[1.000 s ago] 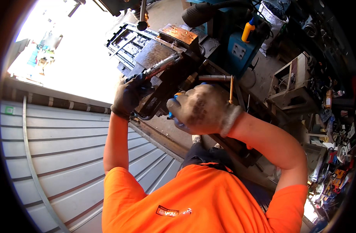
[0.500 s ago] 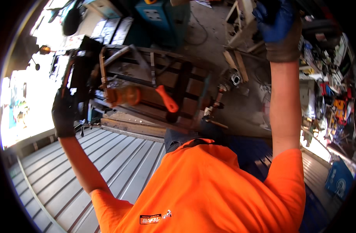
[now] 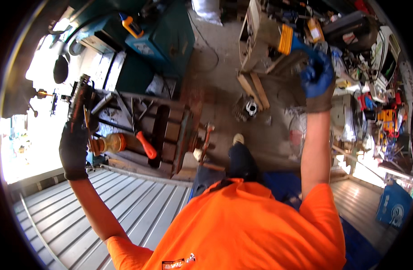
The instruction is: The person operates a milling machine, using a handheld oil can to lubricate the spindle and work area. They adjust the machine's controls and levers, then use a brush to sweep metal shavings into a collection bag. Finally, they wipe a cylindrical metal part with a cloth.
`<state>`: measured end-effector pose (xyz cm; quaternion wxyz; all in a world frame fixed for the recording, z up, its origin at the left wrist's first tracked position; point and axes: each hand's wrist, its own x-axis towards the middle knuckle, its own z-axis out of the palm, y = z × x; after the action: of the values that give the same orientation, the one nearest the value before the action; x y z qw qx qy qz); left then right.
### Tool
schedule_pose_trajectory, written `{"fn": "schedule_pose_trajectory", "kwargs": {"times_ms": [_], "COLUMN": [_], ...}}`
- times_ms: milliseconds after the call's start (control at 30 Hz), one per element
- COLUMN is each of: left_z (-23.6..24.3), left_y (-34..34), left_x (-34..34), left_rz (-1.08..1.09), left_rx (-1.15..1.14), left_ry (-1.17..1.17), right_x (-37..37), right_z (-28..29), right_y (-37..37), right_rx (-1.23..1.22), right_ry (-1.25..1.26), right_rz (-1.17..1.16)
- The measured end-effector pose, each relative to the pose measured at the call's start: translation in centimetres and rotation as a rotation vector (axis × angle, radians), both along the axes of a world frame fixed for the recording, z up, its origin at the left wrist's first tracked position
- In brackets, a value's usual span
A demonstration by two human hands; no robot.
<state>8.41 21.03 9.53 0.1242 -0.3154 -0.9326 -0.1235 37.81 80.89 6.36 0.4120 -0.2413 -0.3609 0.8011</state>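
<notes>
My left hand (image 3: 74,150), in a dark glove, is at the left side of a slotted metal machine table (image 3: 172,139). Its fingers are closed at the lower end of a long black ribbed part (image 3: 79,101), which stands out above the hand. On the far right, my right hand (image 3: 317,81) wears a blue-coated glove and is wrapped round the blue handle of a brush-like tool (image 3: 285,39) with a ribbed yellow head. Beside the left hand, an amber jar (image 3: 113,143) lies on the machine table, next to a tool with an orange-red handle (image 3: 145,145).
A teal cabinet (image 3: 168,40) stands beyond the machine table, with a yellow-and-blue bottle (image 3: 132,26) on it. Wooden pieces (image 3: 253,87) and a metal part (image 3: 250,108) lie on the floor. Cluttered tools fill the right side. Grey corrugated sheet (image 3: 130,202) spreads at the lower left.
The view has shifted. My right hand sits lower in the picture, and the blue-handled tool in it now shows. My left hand stays by the machine table, a little lower.
</notes>
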Motion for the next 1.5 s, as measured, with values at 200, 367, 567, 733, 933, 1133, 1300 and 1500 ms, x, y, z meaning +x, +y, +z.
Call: {"fn": "schedule_pose_trajectory", "kwargs": {"times_ms": [200,367,567,733,933,1133,1300,1500], "left_z": [1.0,-1.6,-3.4,-6.1,-6.2,-11.6,-13.1,-12.7], "left_y": [11.5,19.6,29.5,35.5,47.0,55.9,64.5,71.3], "left_x": [4.3,6.1,6.2,1.9,-6.1,-19.6,-28.4,-37.9], "left_rz": [-0.029,0.163,0.326,0.115,0.217,-0.050,0.116,0.134], "left_rx": [-0.030,0.896,1.505,1.380,1.584,1.561,1.510,1.346], "left_ry": [0.059,-0.680,-1.134,-1.129,-1.375,-1.580,-1.560,-1.483], "right_x": [0.9,0.4,0.0,-0.2,-2.1,-9.1,-16.4,-25.9], "right_z": [-3.8,-5.4,-4.8,-5.5,-8.7,-10.3,-11.3,-12.0], "right_y": [7.3,13.1,18.7,23.6,28.5,32.3,34.0,35.5], "right_rx": [-0.086,-0.245,-0.264,-0.333,-0.383,-0.427,-0.324,-0.428], "right_ry": [-0.007,-0.039,-0.030,0.013,0.108,0.165,0.221,0.340], "right_rz": [0.048,0.135,0.169,0.196,0.163,0.006,-0.112,-0.098]}}
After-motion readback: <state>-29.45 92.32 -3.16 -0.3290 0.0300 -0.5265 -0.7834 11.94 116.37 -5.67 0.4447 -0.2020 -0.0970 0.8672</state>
